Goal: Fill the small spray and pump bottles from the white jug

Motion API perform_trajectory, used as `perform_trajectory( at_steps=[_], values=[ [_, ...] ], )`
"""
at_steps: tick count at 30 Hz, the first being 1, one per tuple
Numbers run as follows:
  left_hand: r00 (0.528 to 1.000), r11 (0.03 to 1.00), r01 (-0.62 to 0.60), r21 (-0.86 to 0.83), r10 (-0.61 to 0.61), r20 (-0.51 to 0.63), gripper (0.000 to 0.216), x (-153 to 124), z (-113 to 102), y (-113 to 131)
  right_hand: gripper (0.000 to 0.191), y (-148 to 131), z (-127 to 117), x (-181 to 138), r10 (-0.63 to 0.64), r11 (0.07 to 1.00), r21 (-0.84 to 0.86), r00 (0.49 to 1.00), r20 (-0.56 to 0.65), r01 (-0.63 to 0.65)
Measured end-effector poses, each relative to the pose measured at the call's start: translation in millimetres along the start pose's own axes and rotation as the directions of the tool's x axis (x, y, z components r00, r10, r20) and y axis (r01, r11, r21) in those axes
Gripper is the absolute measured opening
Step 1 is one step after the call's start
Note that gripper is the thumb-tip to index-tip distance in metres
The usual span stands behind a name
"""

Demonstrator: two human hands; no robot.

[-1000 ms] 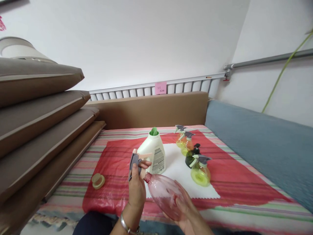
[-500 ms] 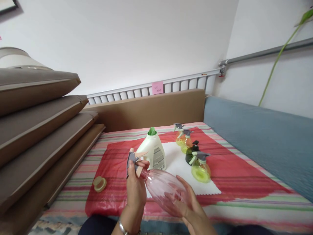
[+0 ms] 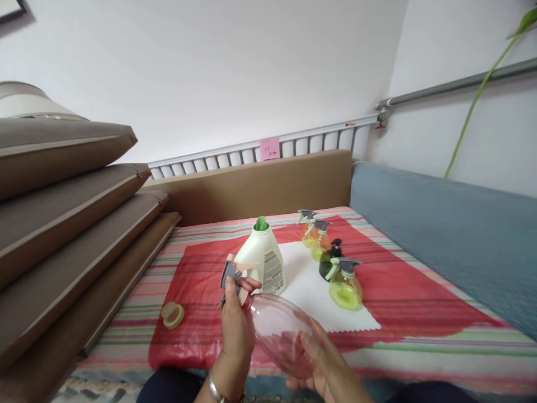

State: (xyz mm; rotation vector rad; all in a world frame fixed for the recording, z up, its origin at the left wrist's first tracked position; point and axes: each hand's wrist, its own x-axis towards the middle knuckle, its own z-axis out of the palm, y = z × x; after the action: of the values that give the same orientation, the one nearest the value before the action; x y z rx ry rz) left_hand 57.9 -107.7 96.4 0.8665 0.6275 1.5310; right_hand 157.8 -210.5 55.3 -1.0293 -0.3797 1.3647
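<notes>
Lower middle of the frame: we see both hands clamped on one spray bottle, which lies tilted in the air. The left hand (image 3: 238, 330) grips the grey and peach spray head (image 3: 229, 274), thumb on its back, fingers curling round the front. The right hand (image 3: 321, 358) wraps the wide end of the clear pink bottle (image 3: 277, 316), toward the lower right. Neck points upper left, and the peach collar meets it; we cannot tell how far it is screwed on. The bottle looks empty to us. A silver bracelet (image 3: 215, 388) rings the left wrist.

Just behind the spray head, centre of the frame, stands a pale jug (image 3: 255, 254), upright, printed label on its side, green spout (image 3: 261, 224) showing in its mouth. Left of the hands, well apart, a pale green cap (image 3: 172, 315) rests on the red sheet (image 3: 193, 302).

Right of centre we count four bottles in a slanting row: nearest, a yellow-green spray bottle (image 3: 344, 292); then a dark green pump bottle (image 3: 326, 266); beyond it, two orange-yellow spray bottles (image 3: 321, 246), one behind the other. A white sheet (image 3: 300, 280) lies on the red one, over striped cloth (image 3: 138, 305).

Left edge: stacked brown cushions (image 3: 71, 196). Upper middle: pink note (image 3: 269, 149) before the radiator (image 3: 210, 163).
</notes>
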Motion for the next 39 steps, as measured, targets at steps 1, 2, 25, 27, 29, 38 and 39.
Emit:
perform_trajectory(
  at_steps=[1,2,25,27,29,38,39],
  values=[
    [1.0,1.0,0.015,0.016,-0.015,0.011,0.038,-0.9,-0.7,-0.9,0.081,-3.6,-0.1,-1.8,0.081,0.996,-0.026,0.996,0.037,-0.08],
    [0.999,0.999,0.034,0.024,-0.035,0.024,0.038,-1.8,-1.4,-1.6,0.08,-6.5,-0.3,-3.2,0.147,0.989,-0.037,0.986,0.079,-0.144],
    [0.988,0.991,0.131,0.02,-0.132,0.084,0.041,1.3,-9.3,17.5,0.108,22.8,-11.6,2.6,0.139,0.975,0.098,0.891,0.432,-0.2],
    [0.979,0.987,0.158,0.011,-0.158,0.13,0.041,1.2,-8.9,19.4,0.095,26.5,-14.8,4.8,0.161,0.971,0.086,0.877,0.453,-0.223],
    [0.965,0.982,0.19,0.006,-0.188,0.183,0.041,1.6,-8.9,21.3,0.078,27.7,-17.2,8.1,0.246,0.945,0.069,0.834,0.495,-0.32],
    [0.996,0.993,0.086,0.079,-0.088,0.024,0.044,5.5,-14.8,18.9,0.111,36.2,-3.2,12.0,-0.078,0.996,0.062,0.965,0.25,0.065],
    [0.995,0.992,0.094,0.084,-0.097,0.029,0.044,5.5,-14.6,19.4,0.114,37.6,-3.3,12.0,-0.114,0.993,0.048,0.966,0.231,0.106]
  ],
)
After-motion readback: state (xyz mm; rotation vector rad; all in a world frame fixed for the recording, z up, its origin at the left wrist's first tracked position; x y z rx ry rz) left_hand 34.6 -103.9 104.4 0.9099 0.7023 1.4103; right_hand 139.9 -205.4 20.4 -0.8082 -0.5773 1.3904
